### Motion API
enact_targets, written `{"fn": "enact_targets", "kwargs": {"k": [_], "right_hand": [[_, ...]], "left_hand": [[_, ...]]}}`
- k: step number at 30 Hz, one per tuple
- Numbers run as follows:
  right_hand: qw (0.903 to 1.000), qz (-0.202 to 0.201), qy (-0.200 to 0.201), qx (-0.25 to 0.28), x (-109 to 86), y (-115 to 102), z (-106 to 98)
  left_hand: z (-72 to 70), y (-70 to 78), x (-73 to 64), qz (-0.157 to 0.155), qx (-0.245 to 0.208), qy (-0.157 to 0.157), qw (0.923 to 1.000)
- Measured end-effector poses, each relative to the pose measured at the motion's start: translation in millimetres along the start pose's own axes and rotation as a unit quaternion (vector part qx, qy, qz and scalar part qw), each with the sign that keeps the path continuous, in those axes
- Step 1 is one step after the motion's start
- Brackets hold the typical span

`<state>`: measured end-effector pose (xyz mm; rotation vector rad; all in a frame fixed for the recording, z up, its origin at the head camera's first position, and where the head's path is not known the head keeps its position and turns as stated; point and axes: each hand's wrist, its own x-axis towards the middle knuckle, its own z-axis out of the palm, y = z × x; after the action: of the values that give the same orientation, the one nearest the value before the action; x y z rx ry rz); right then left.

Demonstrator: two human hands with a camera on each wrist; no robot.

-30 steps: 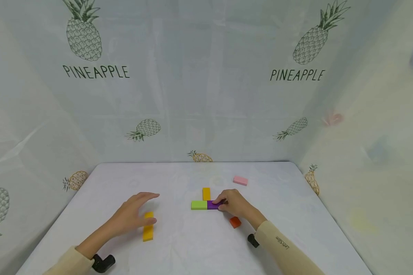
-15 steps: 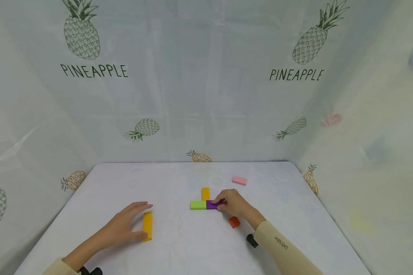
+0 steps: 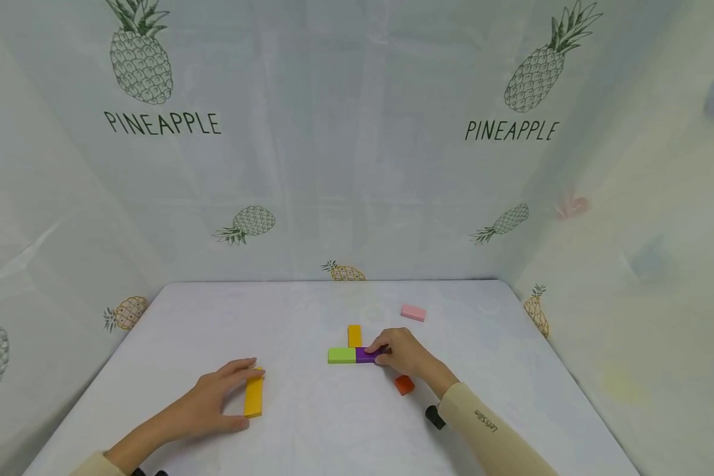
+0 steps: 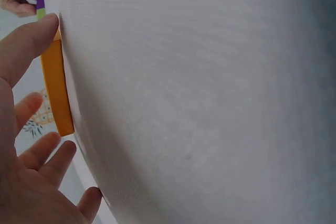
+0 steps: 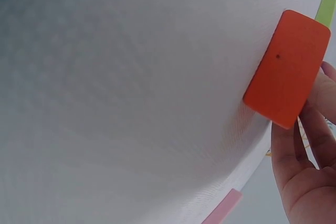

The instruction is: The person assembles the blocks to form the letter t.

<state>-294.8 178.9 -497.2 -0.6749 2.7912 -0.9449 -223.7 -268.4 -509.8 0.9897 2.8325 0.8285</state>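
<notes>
My left hand (image 3: 209, 404) reaches around a long yellow block (image 3: 253, 395) lying on the left of the table. Its thumb is at the block's near end and its fingers at the far end; in the left wrist view the spread fingers lie beside this block (image 4: 56, 87). My right hand (image 3: 409, 355) pinches a purple block (image 3: 365, 356) that lies end to end with a lime green block (image 3: 342, 356). Part of the purple block is hidden under the fingers. A shorter-looking yellow block (image 3: 354, 335) stands out from the far side of this row, near their joint.
Close to the right wrist is an orange-red block (image 3: 404, 385), large in the right wrist view (image 5: 287, 69). A pink block (image 3: 413, 313) lies farther back on the white table (image 3: 309, 430). Cloth with pineapple prints (image 3: 357, 165) hangs behind the table and along its sides.
My left hand has drawn back to the left and come lower, its fingers closing in on the long yellow block's ends. The right hand keeps its pinch on the purple block.
</notes>
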Motion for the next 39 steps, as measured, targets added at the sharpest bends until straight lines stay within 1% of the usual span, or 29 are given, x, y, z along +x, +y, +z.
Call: {"fn": "enact_targets", "kwargs": {"k": [2,7,13,17,24,33,39], "right_hand": [[1.0,-0.001,0.001,-0.001,0.0,0.1,0.1],[1.0,-0.002,0.001,0.002,-0.4,-1.0,-0.5],[1.0,0.0,0.0,0.008,-1.3,-2.4,-0.9],[1.0,0.004,0.001,0.006,-1.9,-1.6,-0.2],[1.0,0.006,0.002,-0.002,-2.4,-1.1,0.0],[1.0,0.004,0.001,0.003,-4.9,-5.6,-0.4],[1.0,0.0,0.004,-0.002,-4.4,-8.6,-1.2]], "left_hand": [[0.0,-0.5,0.3,0.004,0.004,0.004,1.0],[-1.5,-0.1,1.4,0.001,0.009,0.005,0.9999],[-2.2,-1.3,1.3,0.002,0.042,0.001,0.9991],[-2.5,-3.0,0.8,0.009,0.052,0.003,0.9986],[-1.7,-4.7,0.9,0.026,0.053,0.013,0.9982],[-2.7,-6.4,2.3,0.02,0.046,-0.005,0.9987],[-3.1,-6.1,2.3,0.022,0.049,-0.002,0.9986]]}}
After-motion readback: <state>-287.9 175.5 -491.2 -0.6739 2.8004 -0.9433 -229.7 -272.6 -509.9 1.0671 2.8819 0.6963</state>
